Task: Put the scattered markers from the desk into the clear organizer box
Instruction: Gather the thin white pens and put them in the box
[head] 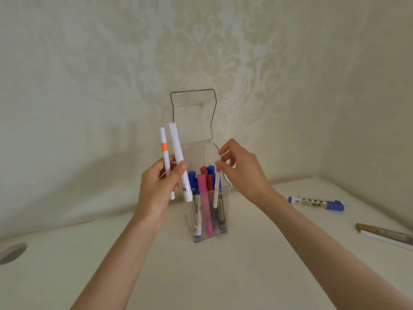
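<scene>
I see the clear organizer box (210, 217) standing upright near the middle of the table (245, 276), toward its far edge, its hinged lid (192, 115) flipped up against the wall. Blue, red and pink markers stand inside it. My left hand (159, 186) is closed around two white markers, a thin one with an orange band (165, 156) and a thicker one (180, 161), both held upright just left of the box. My right hand (240, 170) pinches the top of a thin white marker with a pink band (216, 186), its lower end already inside the box. Toward the table's right edge lie a blue-capped marker (316, 203), a gold marker (384, 233) and a white marker (386, 240).
</scene>
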{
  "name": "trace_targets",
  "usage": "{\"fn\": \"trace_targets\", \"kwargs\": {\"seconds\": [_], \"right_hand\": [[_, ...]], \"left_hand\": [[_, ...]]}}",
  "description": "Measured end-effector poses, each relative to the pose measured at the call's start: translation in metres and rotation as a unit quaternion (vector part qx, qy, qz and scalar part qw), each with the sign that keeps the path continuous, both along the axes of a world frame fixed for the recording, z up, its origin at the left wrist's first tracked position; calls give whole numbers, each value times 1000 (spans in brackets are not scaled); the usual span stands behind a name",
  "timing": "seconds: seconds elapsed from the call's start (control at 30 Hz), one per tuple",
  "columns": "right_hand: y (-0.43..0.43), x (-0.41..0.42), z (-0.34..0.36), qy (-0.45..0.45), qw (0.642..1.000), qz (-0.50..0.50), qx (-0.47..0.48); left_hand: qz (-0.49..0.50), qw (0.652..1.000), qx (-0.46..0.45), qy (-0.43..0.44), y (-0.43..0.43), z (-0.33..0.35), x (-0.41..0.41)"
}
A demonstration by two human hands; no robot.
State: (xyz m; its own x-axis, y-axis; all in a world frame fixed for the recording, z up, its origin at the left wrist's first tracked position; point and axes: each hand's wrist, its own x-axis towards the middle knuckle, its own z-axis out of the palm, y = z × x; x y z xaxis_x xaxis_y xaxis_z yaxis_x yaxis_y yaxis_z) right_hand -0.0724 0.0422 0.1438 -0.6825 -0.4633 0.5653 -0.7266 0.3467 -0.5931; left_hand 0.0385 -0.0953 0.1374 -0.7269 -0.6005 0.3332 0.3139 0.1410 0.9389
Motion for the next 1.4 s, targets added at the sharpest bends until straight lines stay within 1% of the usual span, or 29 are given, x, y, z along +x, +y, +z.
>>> {"fn": "trace_targets", "kwargs": {"seconds": [0.1, 0.17, 0.23, 0.27, 0.3, 0.33, 0.37, 0.4, 0.43, 0.47, 0.5, 0.57, 0.6, 0.67, 0.7, 0.73, 0.83, 0.9, 0.97, 1.0, 1.07, 1.1, 1.17, 1.23, 1.3, 1.4], "right_hand": [[4, -3, -11, 84, 993, -1, 86], [6, -5, -15, 153, 978, 2, 141], [8, -4, -17, 176, 970, -5, 167], [10, -2, -16, 161, 974, -6, 157], [11, 3, -12, 114, 986, 3, 124], [13, 10, -5, 38, 996, 28, 71], [15, 16, 3, -49, 996, 69, 8], [16, 21, 11, -125, 985, 113, -45], [16, 24, 17, -172, 971, 149, -78], [15, 27, 21, -197, 960, 174, -98], [13, 28, 24, -208, 953, 189, -115], [9, 28, 26, -222, 942, 183, -173], [9, 26, 28, -225, 937, 163, -213], [9, 16, 31, -225, 930, 106, -271], [10, 11, 32, -220, 930, 85, -282], [10, 8, 34, -211, 931, 74, -289], [9, 1, 35, -164, 936, 63, -305], [8, 3, 34, -118, 962, 51, -242], [5, 5, 26, -88, 987, 32, -132], [4, 6, 20, -78, 993, 26, -80], [2, 8, 6, -49, 998, 24, -11], [2, 8, 0, -20, 999, 22, 13], [3, 5, -12, 79, 994, 4, 75], [2, 1, -21, 166, 978, -15, 122], [4, 0, -22, 201, 970, -43, 126], [6, 0, -18, 217, 963, -60, 149]], "left_hand": [[1, 1000, 10, -6, 4, -1, -1], [2, 1000, 10, -9, 6, -2, 0], [-5, 1000, 0, -20, 9, -3, 0], [-12, 1000, -9, -28, 11, -3, 1], [-22, 999, -17, -34, 13, -3, 1], [-35, 998, -25, -39, 16, -3, 2], [-55, 997, -35, -47, 19, -2, 2], [-79, 994, -47, -55, 22, -1, 3], [-107, 991, -57, -62, 26, 1, 4], [-133, 987, -63, -64, 29, 2, 5], [-150, 984, -67, -66, 33, 3, 7], [-142, 985, -76, -68, 37, 9, 6], [-117, 989, -60, -67, 36, 12, 3], [-54, 997, 22, -58, 28, 20, -1], [-40, 997, 50, -41, 22, 23, -1], [-36, 998, 52, -26, 17, 24, 0], [-41, 999, 23, -4, 10, 21, 5], [-37, 999, 22, -4, 11, 16, 4], [-35, 999, 26, -10, 13, 12, 2], [-36, 999, 24, -13, 14, 10, 0], [-42, 999, 19, -13, 15, 7, -2], [-46, 999, 24, -7, 15, 6, -3], [-42, 998, 37, 9, 16, 6, -3], [-16, 1000, 13, 17, 16, 5, -4], [2, 1000, -17, 21, 16, 4, -4], [19, 999, -41, 7, 17, 3, -7]]}}
